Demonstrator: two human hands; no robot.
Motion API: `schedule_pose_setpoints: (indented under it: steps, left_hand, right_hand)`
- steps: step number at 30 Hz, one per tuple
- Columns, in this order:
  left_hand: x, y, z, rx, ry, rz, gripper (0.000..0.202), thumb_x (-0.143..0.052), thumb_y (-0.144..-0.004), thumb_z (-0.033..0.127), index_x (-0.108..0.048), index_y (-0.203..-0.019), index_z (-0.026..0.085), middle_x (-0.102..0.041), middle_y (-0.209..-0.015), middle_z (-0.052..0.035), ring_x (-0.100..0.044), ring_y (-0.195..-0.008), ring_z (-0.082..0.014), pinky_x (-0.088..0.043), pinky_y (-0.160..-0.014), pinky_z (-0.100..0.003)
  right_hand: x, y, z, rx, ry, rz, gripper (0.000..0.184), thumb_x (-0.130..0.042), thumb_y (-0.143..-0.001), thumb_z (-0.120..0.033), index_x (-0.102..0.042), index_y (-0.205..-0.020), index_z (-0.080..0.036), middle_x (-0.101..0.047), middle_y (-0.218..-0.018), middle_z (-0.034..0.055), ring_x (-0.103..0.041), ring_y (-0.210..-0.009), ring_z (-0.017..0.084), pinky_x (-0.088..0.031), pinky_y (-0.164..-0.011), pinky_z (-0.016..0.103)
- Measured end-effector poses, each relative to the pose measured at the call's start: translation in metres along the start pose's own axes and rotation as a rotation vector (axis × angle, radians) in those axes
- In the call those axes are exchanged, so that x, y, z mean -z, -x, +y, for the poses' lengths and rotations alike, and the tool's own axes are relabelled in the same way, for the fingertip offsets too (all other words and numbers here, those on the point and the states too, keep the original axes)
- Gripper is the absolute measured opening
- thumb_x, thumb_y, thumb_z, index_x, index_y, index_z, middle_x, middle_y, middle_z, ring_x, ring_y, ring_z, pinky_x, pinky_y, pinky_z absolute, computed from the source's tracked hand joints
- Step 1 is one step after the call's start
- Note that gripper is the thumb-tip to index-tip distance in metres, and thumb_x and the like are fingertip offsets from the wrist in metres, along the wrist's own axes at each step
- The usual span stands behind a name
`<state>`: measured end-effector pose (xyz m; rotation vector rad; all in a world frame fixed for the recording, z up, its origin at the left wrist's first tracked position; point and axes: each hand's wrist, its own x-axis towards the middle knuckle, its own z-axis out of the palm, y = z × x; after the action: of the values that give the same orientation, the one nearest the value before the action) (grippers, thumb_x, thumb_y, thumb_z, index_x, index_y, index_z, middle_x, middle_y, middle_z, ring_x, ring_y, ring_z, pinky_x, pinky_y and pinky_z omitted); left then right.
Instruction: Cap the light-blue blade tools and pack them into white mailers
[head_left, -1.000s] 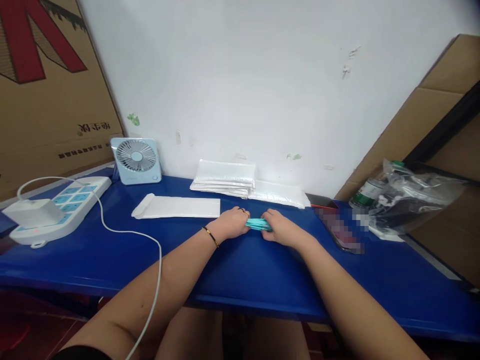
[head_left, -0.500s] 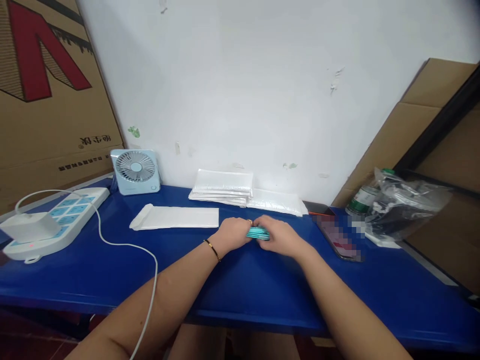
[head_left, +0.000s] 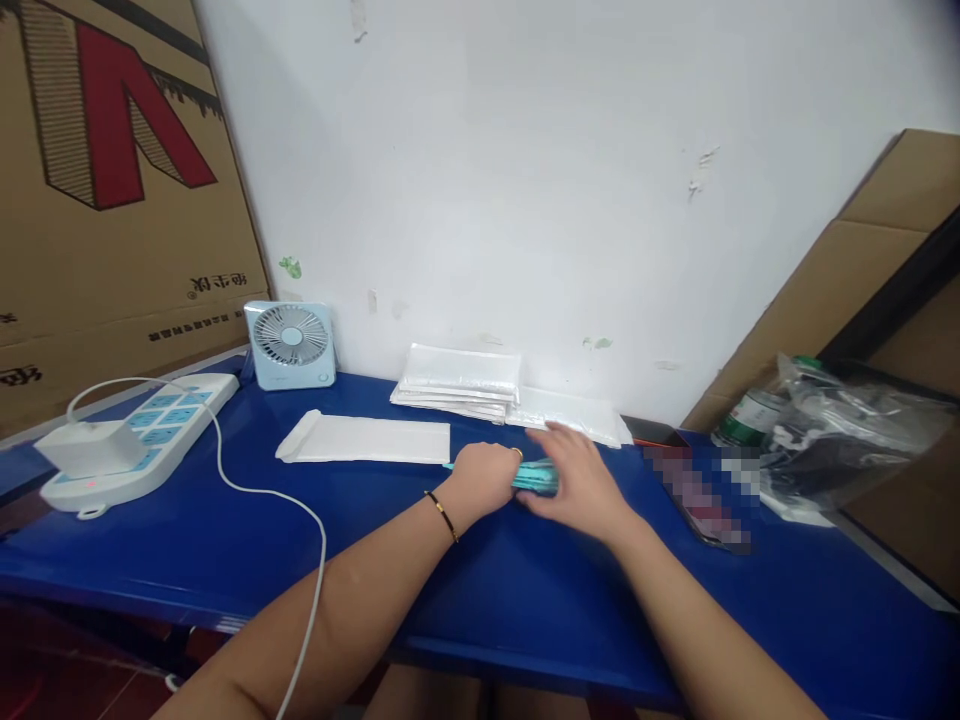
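Note:
A bundle of thin turquoise strips (head_left: 534,478) is held low over the blue table; its exact kind cannot be made out. My left hand (head_left: 484,478), wearing a ring and a dark bracelet, is closed around the bundle's left part, and a small turquoise tip shows beyond its far side. At the bundle's right end, my right hand (head_left: 581,485) has its thumb and fingers spread apart around it. Left of my hands a flat white padded mailer (head_left: 375,438) lies with its flap end to the left. Behind them is a stack of white padded mailers (head_left: 459,370), against the wall.
Another white mailer (head_left: 570,412) lies right of the stack. On the left of the blue table (head_left: 525,610) are a light-blue fan (head_left: 291,345) and a power strip (head_left: 142,450) with a cable crossing my left forearm. A phone (head_left: 701,495) and a plastic bag (head_left: 855,425) are at right.
My right hand's fingers have spread away from the turquoise bundle, which they closed on before. My left hand keeps its hold. The whole view has shifted slightly, with things appearing further right.

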<state>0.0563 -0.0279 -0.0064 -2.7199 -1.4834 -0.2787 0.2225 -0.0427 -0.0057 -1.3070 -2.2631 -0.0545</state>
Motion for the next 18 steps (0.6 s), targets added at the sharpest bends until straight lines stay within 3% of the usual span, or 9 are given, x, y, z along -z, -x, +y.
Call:
schedule_pose_setpoints:
  steps: [2, 5, 9, 12, 14, 16, 18]
  left_hand:
    - [0.003, 0.002, 0.006, -0.014, -0.027, -0.014, 0.014, -0.051, -0.078, 0.017, -0.062, -0.088, 0.015, -0.068, -0.081, -0.0103, -0.066, -0.078, -0.0262, -0.050, -0.066, -0.035]
    - [0.006, 0.002, 0.014, 0.004, -0.037, -0.019, 0.021, -0.043, -0.080, 0.007, -0.062, -0.087, 0.013, -0.068, -0.080, -0.0109, -0.066, -0.076, -0.0255, -0.049, -0.062, -0.034]
    - [0.008, 0.001, 0.014, 0.006, -0.031, 0.028, 0.021, -0.043, -0.080, 0.007, -0.061, -0.090, 0.013, -0.069, -0.079, -0.0107, -0.066, -0.075, -0.0250, -0.048, -0.064, -0.034]
    - [0.014, 0.002, -0.004, 0.030, 0.010, 0.101, 0.021, -0.052, -0.077, 0.014, -0.061, -0.096, 0.014, -0.068, -0.077, -0.0097, -0.065, -0.078, -0.0261, -0.045, -0.078, -0.040]
    - [0.018, 0.002, -0.023, 0.061, 0.146, 0.133, 0.037, -0.066, -0.069, 0.027, -0.060, -0.104, 0.017, -0.069, -0.087, -0.0096, -0.063, -0.089, -0.0293, -0.041, -0.087, -0.044]
    - [0.021, 0.000, -0.040, 0.093, 0.446, 0.189, 0.070, -0.075, -0.057, 0.047, -0.055, -0.120, 0.022, -0.063, -0.114, -0.0100, -0.056, -0.108, -0.0314, -0.039, -0.093, -0.041]
    - [0.021, -0.004, -0.048, 0.195, 0.883, 0.337, 0.073, -0.060, -0.068, 0.064, -0.049, -0.128, 0.023, -0.052, -0.132, -0.0093, -0.047, -0.122, -0.0290, -0.037, -0.099, -0.038]
  right_hand:
    - [-0.003, 0.000, -0.009, -0.077, 0.131, -0.176, 0.047, -0.062, -0.069, -0.032, -0.058, -0.114, -0.019, -0.065, -0.107, 0.0105, -0.057, -0.103, 0.030, -0.037, -0.094, 0.044]
    - [-0.013, -0.004, -0.018, -0.249, 0.250, -0.325, 0.030, -0.053, -0.074, -0.024, -0.062, -0.102, -0.021, -0.069, -0.094, 0.0088, -0.064, -0.082, 0.026, -0.043, -0.071, 0.035]
    - [-0.017, -0.008, -0.019, -0.233, 0.342, -0.361, 0.030, -0.050, -0.077, -0.024, -0.059, -0.106, -0.022, -0.069, -0.091, 0.0089, -0.064, -0.079, 0.026, -0.038, -0.063, 0.031]
    - [-0.014, -0.008, -0.014, -0.215, 0.360, -0.352, 0.025, -0.048, -0.079, -0.023, -0.058, -0.102, -0.023, -0.069, -0.089, 0.0070, -0.064, -0.076, 0.023, -0.035, -0.061, 0.029]
    - [-0.012, -0.007, -0.009, -0.233, 0.359, -0.349, 0.019, -0.048, -0.081, -0.024, -0.058, -0.097, -0.023, -0.068, -0.087, 0.0056, -0.063, -0.074, 0.022, -0.033, -0.059, 0.027]
    - [-0.011, -0.006, -0.003, -0.264, 0.340, -0.337, 0.016, -0.048, -0.081, -0.025, -0.058, -0.094, -0.023, -0.068, -0.084, 0.0045, -0.062, -0.072, 0.020, -0.030, -0.058, 0.026]
    - [-0.011, -0.006, 0.001, -0.274, 0.299, -0.319, 0.013, -0.050, -0.082, -0.026, -0.057, -0.091, -0.023, -0.067, -0.081, 0.0033, -0.061, -0.072, 0.019, -0.028, -0.057, 0.026]
